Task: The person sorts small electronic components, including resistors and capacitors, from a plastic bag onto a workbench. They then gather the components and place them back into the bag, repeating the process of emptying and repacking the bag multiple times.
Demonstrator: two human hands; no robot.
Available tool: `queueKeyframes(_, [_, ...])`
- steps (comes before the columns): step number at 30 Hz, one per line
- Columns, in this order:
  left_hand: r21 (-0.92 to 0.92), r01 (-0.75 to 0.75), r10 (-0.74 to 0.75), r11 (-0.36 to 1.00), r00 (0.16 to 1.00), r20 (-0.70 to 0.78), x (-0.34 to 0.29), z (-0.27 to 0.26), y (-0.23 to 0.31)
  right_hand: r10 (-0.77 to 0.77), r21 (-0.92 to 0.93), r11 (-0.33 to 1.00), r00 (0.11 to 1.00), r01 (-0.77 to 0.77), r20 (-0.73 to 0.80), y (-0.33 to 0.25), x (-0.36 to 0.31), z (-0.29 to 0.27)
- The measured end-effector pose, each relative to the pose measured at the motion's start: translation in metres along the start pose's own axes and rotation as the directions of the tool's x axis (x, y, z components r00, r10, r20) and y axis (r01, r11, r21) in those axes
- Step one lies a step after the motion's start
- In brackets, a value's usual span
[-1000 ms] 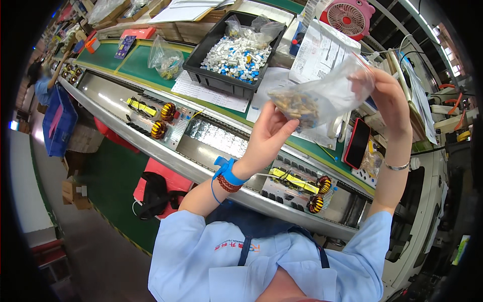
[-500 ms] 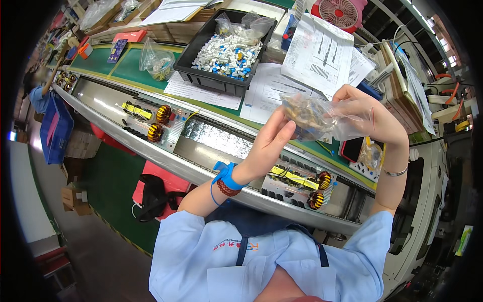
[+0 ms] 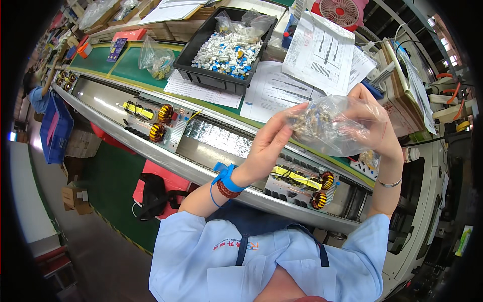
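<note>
Both of my hands are raised over the conveyor line with a clear plastic bag [image 3: 322, 132] between them. Small brownish and blue parts fill its left end; their exact kind is too small to make out. My left hand [image 3: 271, 138] pinches that end between thumb and fingers. At the other end my right hand [image 3: 377, 126] grips the bag, some of its fingers showing through the film. Whether those fingers are inside or behind the bag I cannot tell. Below the hands lies a circuit board [image 3: 297, 189] with yellow-wrapped parts and ring coils.
Another circuit board [image 3: 156, 121] sits further left on the metal conveyor [image 3: 216, 146]. Beyond it stand a black bin [image 3: 211, 80] of white and blue connectors, a small bag [image 3: 157, 63] and printed sheets [image 3: 319, 53]. A pink fan [image 3: 339, 12] is behind. Another person [image 3: 39, 95] is at far left.
The bag has spread wider and bulges more between my hands. My right hand has shifted slightly, and its fingers now show through the film. The boards have moved slightly to the right.
</note>
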State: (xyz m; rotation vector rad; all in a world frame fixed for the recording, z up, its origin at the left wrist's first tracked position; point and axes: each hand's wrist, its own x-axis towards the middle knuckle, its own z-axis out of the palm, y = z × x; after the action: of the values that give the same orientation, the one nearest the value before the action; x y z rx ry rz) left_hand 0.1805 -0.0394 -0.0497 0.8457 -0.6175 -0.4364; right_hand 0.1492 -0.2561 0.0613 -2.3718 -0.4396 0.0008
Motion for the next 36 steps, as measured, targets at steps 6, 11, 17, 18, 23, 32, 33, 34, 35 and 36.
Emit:
queueKeyframes(6, [-0.058, 0.004, -0.005, 0.998, 1.0, -0.015, -0.005, -0.001, 0.003, 0.059, -0.079, 0.995, 0.998, -0.059, -0.007, -0.028, 0.0, 0.008])
queueKeyframes(11, [-0.086, 0.058, -0.057, 0.995, 0.998, 0.007, -0.009, -0.002, 0.007, 0.077, -0.063, 0.995, 0.997, -0.078, -0.023, -0.034, -0.003, 0.017])
queueKeyframes(17, [-0.316, 0.163, -0.207, 0.935, 0.972, -0.11, -0.007, 0.001, 0.009, 0.1, 0.011, 0.995, 0.994, -0.1, 0.046, -0.042, -0.004, 0.018])
queueKeyframes(18, [-0.36, 0.163, -0.214, 0.919, 0.971, -0.107, -0.007, 0.001, 0.007, 0.089, 0.01, 0.996, 0.995, -0.089, 0.039, -0.042, -0.004, 0.018])
queueKeyframes(23, [-0.527, 0.159, -0.223, 0.835, 0.973, -0.06, -0.005, 0.001, 0.008, 0.111, -0.008, 0.994, 0.993, -0.111, -0.036, -0.042, -0.004, 0.019])
queueKeyframes(32, [-0.391, 0.26, -0.262, 0.883, 0.964, 0.048, -0.004, -0.003, 0.006, 0.216, 0.029, 0.976, 0.971, -0.214, -0.1, -0.008, 0.003, 0.018])
queueKeyframes(33, [-0.388, 0.283, -0.292, 0.877, 0.956, 0.036, -0.003, -0.003, 0.006, 0.253, 0.048, 0.967, 0.963, -0.249, -0.092, -0.006, 0.001, 0.019])
queueKeyframes(34, [-0.38, 0.301, -0.32, 0.875, 0.947, 0.015, -0.001, -0.005, 0.007, 0.264, 0.084, 0.962, 0.963, -0.259, -0.058, -0.005, 0.002, 0.019])
queueKeyframes(35, [-0.372, 0.321, -0.348, 0.871, 0.938, -0.006, -0.001, -0.006, 0.008, 0.278, 0.149, 0.952, 0.959, -0.268, -0.056, -0.004, 0.002, 0.021])
queueKeyframes(36, [-0.349, 0.326, -0.349, 0.879, 0.937, -0.004, -0.001, -0.006, 0.009, 0.293, 0.214, 0.937, 0.955, -0.276, -0.053, -0.002, 0.001, 0.025])
